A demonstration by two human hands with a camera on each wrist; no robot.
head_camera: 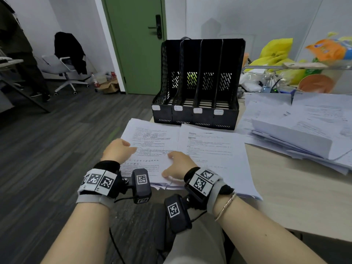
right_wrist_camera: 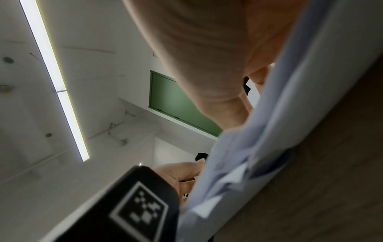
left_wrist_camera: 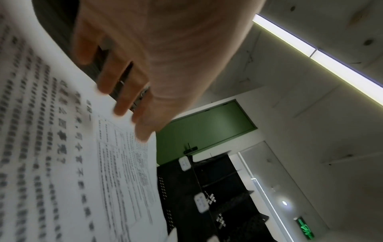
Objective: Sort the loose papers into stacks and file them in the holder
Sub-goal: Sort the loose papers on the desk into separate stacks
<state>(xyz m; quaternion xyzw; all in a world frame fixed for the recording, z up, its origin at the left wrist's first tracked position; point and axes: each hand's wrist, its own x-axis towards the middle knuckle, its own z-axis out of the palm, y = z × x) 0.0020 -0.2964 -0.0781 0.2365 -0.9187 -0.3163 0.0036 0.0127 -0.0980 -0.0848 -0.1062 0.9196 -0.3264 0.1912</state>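
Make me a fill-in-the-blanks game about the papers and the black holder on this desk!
1. The black holder has ____ slots, and each has a white label on the front.
2. The door behind the holder is painted ____.
3. Both hands, the left hand and the right hand, rest on the stack of ____ nearest the person.
4. The slots of the holder are all ____.

Missing words: four; green; papers; empty
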